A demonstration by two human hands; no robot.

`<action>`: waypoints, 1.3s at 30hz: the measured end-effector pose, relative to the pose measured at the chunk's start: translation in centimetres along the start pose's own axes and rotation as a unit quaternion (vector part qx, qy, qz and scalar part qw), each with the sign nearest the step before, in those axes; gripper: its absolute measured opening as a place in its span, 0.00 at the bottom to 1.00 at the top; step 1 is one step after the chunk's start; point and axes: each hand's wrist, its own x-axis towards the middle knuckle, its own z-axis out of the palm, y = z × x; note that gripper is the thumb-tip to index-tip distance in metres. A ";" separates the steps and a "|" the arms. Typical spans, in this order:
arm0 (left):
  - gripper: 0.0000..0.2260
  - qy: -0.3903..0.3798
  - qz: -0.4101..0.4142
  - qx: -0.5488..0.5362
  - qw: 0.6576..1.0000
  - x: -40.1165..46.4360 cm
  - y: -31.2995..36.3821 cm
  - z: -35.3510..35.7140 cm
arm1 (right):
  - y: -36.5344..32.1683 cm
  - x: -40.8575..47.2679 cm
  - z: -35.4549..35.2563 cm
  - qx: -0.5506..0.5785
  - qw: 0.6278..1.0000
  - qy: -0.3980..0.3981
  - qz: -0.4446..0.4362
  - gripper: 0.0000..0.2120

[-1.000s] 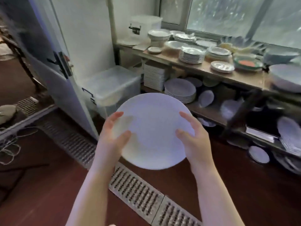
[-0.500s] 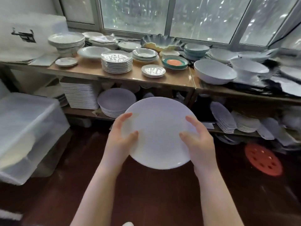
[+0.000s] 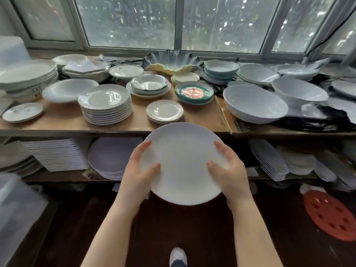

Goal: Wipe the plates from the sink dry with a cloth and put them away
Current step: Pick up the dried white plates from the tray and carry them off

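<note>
Closer now than half a second ago, the long wooden shelf unit [image 3: 65, 120] under the window fills my view, and the crockery on it has grown larger while my grip is unchanged. Against that shelf's front edge, just below its top board, I hold the round white plate [image 3: 183, 162] nearly flat, its face up. On the top board behind the plate sits a small stack of cream side plates [image 3: 164, 111], with a taller stack of white dinner plates [image 3: 105, 103] to their left and a wide white bowl [image 3: 254, 104] to their right. My left hand [image 3: 137, 175] grips the plate's left rim, thumb curled onto the face, fingers underneath. My right hand [image 3: 230, 173] grips the right rim the same way.
</note>
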 end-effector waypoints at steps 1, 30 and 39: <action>0.25 0.009 -0.003 0.001 1.000 2.3 -0.2 0.2 | 0.3 2.7 0.7 -0.004 1.000 -0.014 0.001 0.25; 0.16 0.038 -0.319 -0.002 0.947 43.8 -12.8 0.7 | 11.5 43.7 17.0 -0.117 0.964 -0.103 0.214 0.23; 0.10 0.039 -0.366 0.083 0.926 46.0 -14.4 3.2 | 14.1 48.5 17.0 -0.179 0.944 -0.157 0.229 0.21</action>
